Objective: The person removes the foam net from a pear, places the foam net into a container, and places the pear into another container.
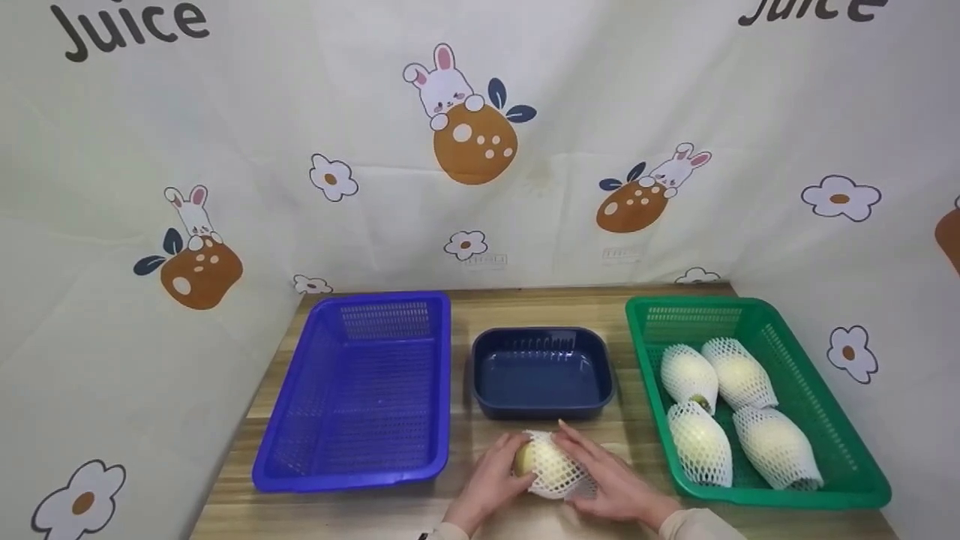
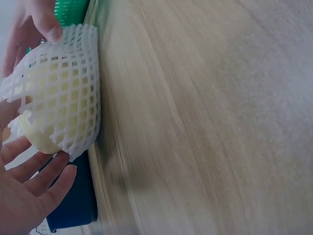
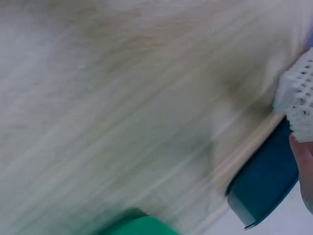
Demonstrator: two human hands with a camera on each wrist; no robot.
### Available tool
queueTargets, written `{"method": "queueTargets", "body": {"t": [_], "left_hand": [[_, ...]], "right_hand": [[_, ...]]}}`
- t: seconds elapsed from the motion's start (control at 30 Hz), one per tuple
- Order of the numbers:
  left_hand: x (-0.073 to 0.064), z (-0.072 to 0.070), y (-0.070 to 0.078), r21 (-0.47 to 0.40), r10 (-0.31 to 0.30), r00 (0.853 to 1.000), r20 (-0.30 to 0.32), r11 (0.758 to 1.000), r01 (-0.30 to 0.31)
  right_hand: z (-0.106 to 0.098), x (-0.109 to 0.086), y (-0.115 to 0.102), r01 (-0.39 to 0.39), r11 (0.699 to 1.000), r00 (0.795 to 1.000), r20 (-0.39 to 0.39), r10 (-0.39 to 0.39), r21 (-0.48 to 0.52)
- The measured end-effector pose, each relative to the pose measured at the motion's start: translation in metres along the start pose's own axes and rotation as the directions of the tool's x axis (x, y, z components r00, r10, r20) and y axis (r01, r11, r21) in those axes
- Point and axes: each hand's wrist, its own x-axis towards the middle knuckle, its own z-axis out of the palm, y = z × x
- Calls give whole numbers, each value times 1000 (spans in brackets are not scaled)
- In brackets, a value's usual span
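In the head view, a pale yellow fruit (image 1: 552,471) in a white foam net sleeve (image 1: 559,480) is between my two hands at the front of the table. My left hand (image 1: 495,477) holds the fruit's bare left end, thumb on the near side. Across the netted right end, my right hand (image 1: 611,480) grips the foam net, fingers over the top and thumb low. The left wrist view shows the net (image 2: 73,93) ragged near the left fingers (image 2: 51,171), with fruit skin exposed there. Only part of the net (image 3: 301,98) shows in the right wrist view.
Behind the hands stands a dark blue dish (image 1: 544,409). To the left is a blue plastic basket (image 1: 442,420). On the right, a green basket (image 1: 645,352) holds several netted fruits (image 1: 697,442). A printed curtain (image 1: 525,225) surrounds the wooden table (image 1: 525,304).
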Motion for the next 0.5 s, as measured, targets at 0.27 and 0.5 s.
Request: {"method": "queueTargets", "body": {"t": [0.27,0.5], "left_hand": [[-1,5,-2,33,66,998,-23,997,-65],[-1,4,-1,22,3,1000,19,1000,-4]], "right_hand": [[2,0,1,45,999,997,-59,-45,5],[2,-1,4,150,988,964,-227,-138,38]]}}
